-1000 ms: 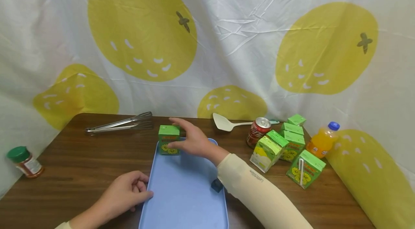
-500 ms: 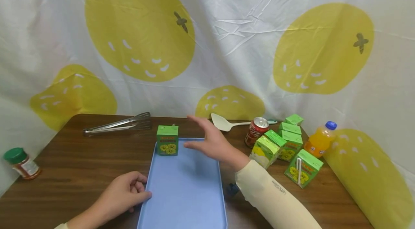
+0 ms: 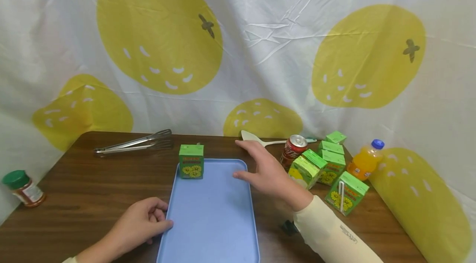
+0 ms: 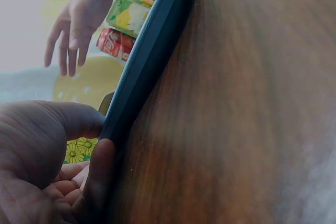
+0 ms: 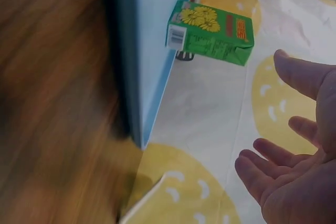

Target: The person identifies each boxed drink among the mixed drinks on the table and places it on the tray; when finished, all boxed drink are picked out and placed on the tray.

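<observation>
A light blue tray [image 3: 212,217] lies on the wooden table. At its far left corner stands a small green drink carton [image 3: 191,162] with yellow flowers on its front. My left hand [image 3: 139,221] pinches the tray's left rim between thumb and finger, as the left wrist view shows at the tray's edge [image 4: 149,59]. Over the tray's right edge hovers my right hand [image 3: 273,176], fingers spread and holding nothing. The right wrist view has the carton [image 5: 210,32] apart from that hand [image 5: 299,166].
Several green cartons [image 3: 332,168], a cola can [image 3: 293,151] and an orange drink bottle [image 3: 364,161] stand at the right. A white spatula [image 3: 253,137] lies behind. Metal tongs [image 3: 134,144] and a green-capped spice jar [image 3: 24,188] are at the left.
My right hand has drawn away from the carton to the right, leaving it standing on the tray. The left hand stays at the tray's rim.
</observation>
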`<state>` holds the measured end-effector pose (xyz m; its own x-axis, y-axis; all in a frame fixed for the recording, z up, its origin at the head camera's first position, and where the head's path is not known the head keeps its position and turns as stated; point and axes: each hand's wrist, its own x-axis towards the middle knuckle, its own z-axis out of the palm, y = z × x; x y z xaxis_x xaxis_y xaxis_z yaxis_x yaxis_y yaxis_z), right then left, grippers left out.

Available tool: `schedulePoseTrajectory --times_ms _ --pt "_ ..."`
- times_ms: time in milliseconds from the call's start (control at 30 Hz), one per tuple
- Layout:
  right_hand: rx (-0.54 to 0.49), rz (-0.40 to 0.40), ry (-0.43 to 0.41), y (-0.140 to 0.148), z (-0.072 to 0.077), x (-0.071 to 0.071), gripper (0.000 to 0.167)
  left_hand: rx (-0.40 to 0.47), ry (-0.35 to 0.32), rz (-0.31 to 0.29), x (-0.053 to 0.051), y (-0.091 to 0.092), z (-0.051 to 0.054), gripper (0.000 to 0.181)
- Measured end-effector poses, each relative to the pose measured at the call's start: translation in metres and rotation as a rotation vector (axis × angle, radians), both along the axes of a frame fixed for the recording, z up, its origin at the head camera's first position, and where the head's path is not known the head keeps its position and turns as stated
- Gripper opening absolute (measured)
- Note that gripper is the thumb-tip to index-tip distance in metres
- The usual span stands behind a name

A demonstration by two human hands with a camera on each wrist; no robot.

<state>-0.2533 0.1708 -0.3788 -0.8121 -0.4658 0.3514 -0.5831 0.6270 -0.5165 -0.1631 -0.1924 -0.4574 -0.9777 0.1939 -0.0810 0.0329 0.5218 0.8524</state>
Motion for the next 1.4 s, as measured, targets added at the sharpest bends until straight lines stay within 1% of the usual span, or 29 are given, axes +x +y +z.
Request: schedulePoseTrajectory --times_ms 100,200,333,500,633,767,1000,1200,1400 --pt "0.033 -0.018 0.077 0.011 -0.002 0.006 0.084 -0.003 -0.009 0.004 0.0 0.0 0.0 0.041" --pt "0.052 -0.033 0.158 0.022 -0.007 0.009 0.083 -0.002 -0.015 0.006 0.0 -0.001 -0.001 0.041" --pt "0.096 -0.062 0.244 0.038 -0.011 0.013 0.083 0.001 -0.006 0.0 0.0 -0.001 -0.002 0.041" --pt "0.149 -0.079 0.325 0.054 -0.013 0.02 0.084 0.005 -0.001 -0.002 0.001 -0.001 -0.002 0.041" --pt "0.172 -0.077 0.37 0.066 -0.014 0.024 0.084 0.007 0.007 -0.002 0.001 0.0 -0.003 0.041" --pt "0.201 -0.1 0.416 0.078 -0.015 0.028 0.083 0.001 0.009 0.006 0.001 0.0 -0.003 0.041" --pt "0.222 -0.14 0.587 0.098 -0.022 0.028 0.075 -0.016 0.004 0.022 0.001 0.0 -0.003 0.04" --pt "0.251 -0.224 0.617 0.113 -0.027 0.029 0.073 -0.03 -0.009 0.035 0.001 0.001 -0.003 0.041" --pt "0.268 -0.268 0.655 0.124 -0.029 0.029 0.075 -0.028 0.002 0.024 0.0 0.001 -0.005 0.041"
